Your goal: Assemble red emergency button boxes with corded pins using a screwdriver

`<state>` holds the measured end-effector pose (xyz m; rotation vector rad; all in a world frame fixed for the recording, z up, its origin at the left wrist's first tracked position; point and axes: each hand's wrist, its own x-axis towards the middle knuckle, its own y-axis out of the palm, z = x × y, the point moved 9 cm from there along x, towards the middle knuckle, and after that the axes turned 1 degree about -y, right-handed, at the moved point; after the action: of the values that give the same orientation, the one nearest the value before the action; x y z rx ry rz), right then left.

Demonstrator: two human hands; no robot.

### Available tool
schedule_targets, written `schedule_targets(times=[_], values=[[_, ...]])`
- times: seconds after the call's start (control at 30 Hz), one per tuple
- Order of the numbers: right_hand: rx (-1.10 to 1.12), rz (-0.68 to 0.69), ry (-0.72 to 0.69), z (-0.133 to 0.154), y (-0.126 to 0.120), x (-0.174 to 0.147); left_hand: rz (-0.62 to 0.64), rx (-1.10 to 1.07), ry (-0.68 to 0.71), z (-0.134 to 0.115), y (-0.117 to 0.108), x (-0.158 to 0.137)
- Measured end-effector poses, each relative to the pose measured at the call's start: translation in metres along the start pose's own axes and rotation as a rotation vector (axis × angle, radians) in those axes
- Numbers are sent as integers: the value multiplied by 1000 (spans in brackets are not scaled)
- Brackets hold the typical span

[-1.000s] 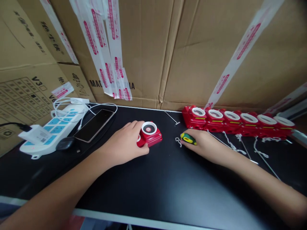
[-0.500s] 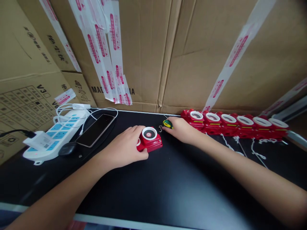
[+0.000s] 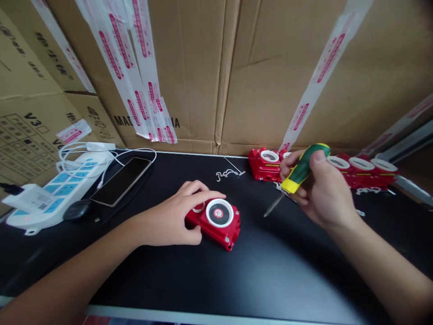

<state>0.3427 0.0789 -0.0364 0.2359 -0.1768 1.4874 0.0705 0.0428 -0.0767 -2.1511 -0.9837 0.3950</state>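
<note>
Since the earlier frame, the right hand point(image 3: 326, 194) has swung rightward and the red unit point(image 3: 219, 220) has turned. On the black table point(image 3: 270, 280), the left hand point(image 3: 165, 219) grasps the red unit's far-left end, long axis slanting near-right. The right hand clasps a screwdriver point(image 3: 302, 170), its tip point(image 3: 266, 214) aimed down-left, right of the red unit and apart.
</note>
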Motion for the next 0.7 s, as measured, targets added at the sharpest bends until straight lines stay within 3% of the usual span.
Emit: schedule_targets(times=[0.2, 0.4, 0.57, 0.7], values=[[239, 37, 67, -18, 22, -10, -104, 30, -37, 11, -9, 6], [297, 8, 55, -31, 25, -13, -88, 20, 8, 11, -11, 8], [282, 29, -30, -23, 28, -16, -82, 30, 60, 4, -5, 4], [244, 79, -102, -9, 31, -21, -96, 36, 18, 6, 4, 8]])
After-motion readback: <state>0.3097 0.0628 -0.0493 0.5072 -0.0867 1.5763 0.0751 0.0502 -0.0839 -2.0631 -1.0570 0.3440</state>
